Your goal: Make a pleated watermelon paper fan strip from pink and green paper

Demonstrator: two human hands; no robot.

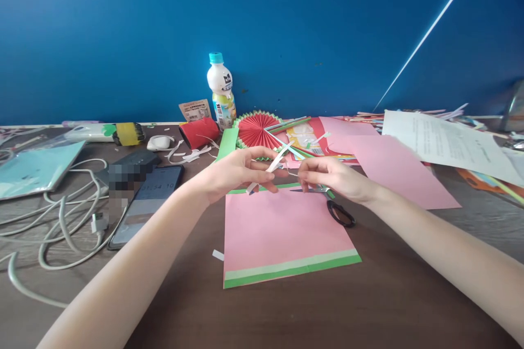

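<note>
My left hand [254,170] is closed round a white paper strip [280,158] that slants up to the right between the fingers. Beside it, my right hand [327,174] makes a pinch, and a thin white sliver [292,173] reaches from its fingertips toward the left hand. Below both hands lies a pink paper sheet [278,229] with green bands along its near and far edges. Scissors [341,214] with a black handle rest at the sheet's right edge, partly hidden under my right hand. Behind the hands stands a red pleated paper fan [257,132] with a green rim.
A drink bottle [221,90] and a red roll [200,132] stand by the blue wall. At left are a phone [147,202], white cables [61,218] and a light blue packet [41,166]. Pink sheets [401,174] and a printed page [446,142] cover the right.
</note>
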